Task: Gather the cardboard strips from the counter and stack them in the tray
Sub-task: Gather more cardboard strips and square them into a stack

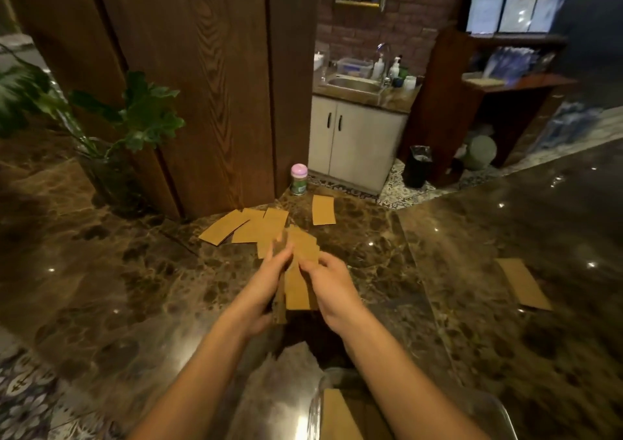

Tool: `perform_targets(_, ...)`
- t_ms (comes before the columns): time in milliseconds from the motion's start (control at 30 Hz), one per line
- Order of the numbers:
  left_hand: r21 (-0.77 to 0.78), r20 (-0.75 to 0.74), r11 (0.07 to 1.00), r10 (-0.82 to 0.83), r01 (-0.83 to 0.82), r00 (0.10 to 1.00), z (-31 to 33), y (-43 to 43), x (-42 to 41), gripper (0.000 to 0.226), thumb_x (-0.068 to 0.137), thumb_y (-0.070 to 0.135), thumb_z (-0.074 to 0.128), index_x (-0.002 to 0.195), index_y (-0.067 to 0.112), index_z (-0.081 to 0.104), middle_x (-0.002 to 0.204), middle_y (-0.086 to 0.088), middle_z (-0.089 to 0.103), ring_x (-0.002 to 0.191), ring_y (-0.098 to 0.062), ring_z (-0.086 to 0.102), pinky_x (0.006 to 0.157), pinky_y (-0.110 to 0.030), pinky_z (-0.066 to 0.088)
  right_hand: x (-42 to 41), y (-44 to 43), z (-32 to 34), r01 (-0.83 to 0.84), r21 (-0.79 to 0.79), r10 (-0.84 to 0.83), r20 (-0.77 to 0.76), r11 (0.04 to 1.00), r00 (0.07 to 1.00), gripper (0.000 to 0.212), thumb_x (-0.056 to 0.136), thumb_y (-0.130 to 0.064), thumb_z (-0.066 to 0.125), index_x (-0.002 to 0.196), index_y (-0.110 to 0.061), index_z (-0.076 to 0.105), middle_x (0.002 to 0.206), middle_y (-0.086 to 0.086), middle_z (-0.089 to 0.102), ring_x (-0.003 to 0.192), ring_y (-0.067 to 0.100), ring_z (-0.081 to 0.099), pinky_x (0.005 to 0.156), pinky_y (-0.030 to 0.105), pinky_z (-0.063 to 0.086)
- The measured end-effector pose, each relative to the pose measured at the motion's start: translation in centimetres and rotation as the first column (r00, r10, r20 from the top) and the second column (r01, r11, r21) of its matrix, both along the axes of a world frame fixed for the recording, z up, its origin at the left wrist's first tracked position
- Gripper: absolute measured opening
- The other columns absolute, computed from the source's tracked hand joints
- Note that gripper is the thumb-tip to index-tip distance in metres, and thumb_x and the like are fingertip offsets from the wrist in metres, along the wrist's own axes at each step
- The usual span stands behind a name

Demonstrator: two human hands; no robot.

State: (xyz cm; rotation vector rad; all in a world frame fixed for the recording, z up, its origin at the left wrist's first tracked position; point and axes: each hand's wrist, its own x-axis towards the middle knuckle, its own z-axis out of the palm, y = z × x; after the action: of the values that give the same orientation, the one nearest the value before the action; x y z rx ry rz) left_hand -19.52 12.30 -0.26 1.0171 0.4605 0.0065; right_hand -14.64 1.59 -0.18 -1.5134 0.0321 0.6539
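The left hand (266,281) and right hand (332,284) share a closed grip on one bundle of cardboard strips (297,291), held above the marble worktop (135,271). Just beyond the grip lie overlapping loose strips (249,229), with one single strip (323,210) farther off and another strip (524,283) well to the right. Nearer than the grip, a tray (316,409) holds a strip (338,416).

Dim warm light; pinpoint glare on marble counter (505,244) at 3 o'clock. Motion blur centre, fisheye bending at edges.
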Motion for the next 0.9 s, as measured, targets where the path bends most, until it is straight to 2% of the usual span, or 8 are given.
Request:
perform_targets(167, -0.232, 0.151, 0.972, 0.084, -0.047, 0.985, 3.1, -6.3, -0.5, 0.029, 0.104, 0.024, 0.051, 0.12, 0.016, 0.073, 0.122, -0.014, 0.072, 0.112, -0.026, 0.07, 0.103, -0.041, 0.05, -1.5, -3.6, 1.8, 0.185, -0.3, 0.015, 0.559, 0.936, 0.829, 0.037, 0.102, -0.052, 0.049, 0.133, -0.039, 0.064, 0.142, -0.006, 0.054, 0.135, 0.014, 0.047, 0.114, 0.04, 0.042)
perform_targets(233, -0.299, 0.23, 0.954, 0.105, -0.032, 0.967, 3.9, -7.8, -0.6, 0.033, 0.104, 0.016, 0.047, 0.121, 0.028, 0.072, 0.119, -0.01, 0.075, 0.107, -0.025, 0.072, 0.096, -0.04, 0.055, -2.2, -5.7, 3.0, 0.186, -0.357, 0.067, 0.59, 0.916, 0.805, 0.045, 0.102, -0.052, 0.05, 0.146, -0.043, 0.049, 0.16, -0.004, 0.026, 0.148, 0.018, 0.028, 0.121, 0.044, 0.033)
perform_targets(300, -0.304, 0.284, 0.953, 0.083, 0.007, 0.955, 4.9, -8.9, -0.8, 0.035, 0.104, 0.02, 0.047, 0.132, 0.034, 0.064, 0.113, -0.009, 0.075, 0.095, -0.026, 0.073, 0.084, -0.042, 0.057, -2.9, -8.2, 4.2, 0.141, -0.25, 0.049, 0.627, 0.958, 0.778, 0.057, 0.096, -0.058, 0.059, 0.147, -0.05, 0.038, 0.162, -0.016, 0.015, 0.146, 0.013, 0.034, 0.117, 0.044, 0.043)
perform_targets(367, -0.299, 0.292, 0.948, -0.023, 0.113, 0.956, 6.1, -9.5, -1.2, 0.033, 0.099, 0.033, 0.055, 0.13, 0.03, 0.064, 0.108, -0.011, 0.071, 0.088, -0.026, 0.067, 0.079, -0.042, 0.053, -3.7, -11.2, 5.7, -0.015, -0.202, 0.144, 0.646, 0.979, 0.749, 0.063, 0.082, -0.058, 0.079, 0.133, -0.05, 0.043, 0.163, -0.023, 0.017, 0.135, -0.004, 0.042, 0.105, 0.025, 0.051)
perform_targets(467, -0.29, 0.273, 0.929, -0.148, 0.228, 0.951, 6.9, -10.4, -1.3, 0.027, 0.091, 0.049, 0.062, 0.105, 0.026, 0.066, 0.099, -0.011, 0.066, 0.085, -0.025, 0.062, 0.076, -0.039, 0.052, -4.5, -15.6, 7.6, -0.235, -0.457, 0.505, 0.667, 0.858, 0.548, 0.07, 0.063, -0.055, 0.094, 0.115, -0.043, 0.05, 0.166, -0.032, -0.002, 0.15, -0.003, 0.018, 0.106, 0.006, 0.032)
perform_targets(600, -0.321, 0.263, 0.85, -0.343, 0.418, 0.902, 7.2, -12.7, -1.2, 0.052, 0.084, 0.063, 0.069, 0.114, 0.022, 0.06, 0.098, -0.011, 0.061, 0.087, -0.026, 0.061, 0.079, -0.039, 0.05, -4.4, -18.4, 10.0, -0.25, -0.613, 0.656, 0.639, 0.75, 0.402, 0.071, 0.059, -0.059, 0.094, 0.106, -0.042, 0.045, 0.166, -0.03, -0.003, 0.158, 0.01, 0.004, 0.121, 0.048, 0.037)
perform_targets(700, -0.305, 0.281, 0.798, -0.447, 0.52, 0.85, 7.3, -14.1, -1.3, 0.064, 0.079, 0.068, 0.071, 0.124, 0.026, 0.052, 0.091, -0.014, 0.059, 0.071, -0.027, 0.068, 0.066, -0.039, 0.057, -4.3, -20.0, 11.5, -0.182, -0.668, 0.678, 0.628, 0.722, 0.381, 0.072, 0.057, -0.062, 0.094, 0.104, -0.041, 0.043, 0.163, -0.027, 0.006, 0.154, 0.011, 0.013, 0.119, 0.049, 0.04)
perform_targets(900, -0.345, 0.276, 0.828, -0.36, 0.441, 0.891, 8.0, -16.0, -2.0, 0.046, 0.088, 0.057, 0.064, 0.111, 0.017, 0.062, 0.094, -0.014, 0.07, 0.088, -0.027, 0.071, 0.076, -0.04, 0.06, -5.2, -21.7, 12.0, -0.117, -0.806, 0.804, 0.542, 0.58, 0.247, 0.073, 0.064, -0.063, 0.087, 0.113, -0.04, 0.037, 0.162, -0.015, 0.008, 0.151, 0.011, 0.006, 0.123, 0.039, 0.029)
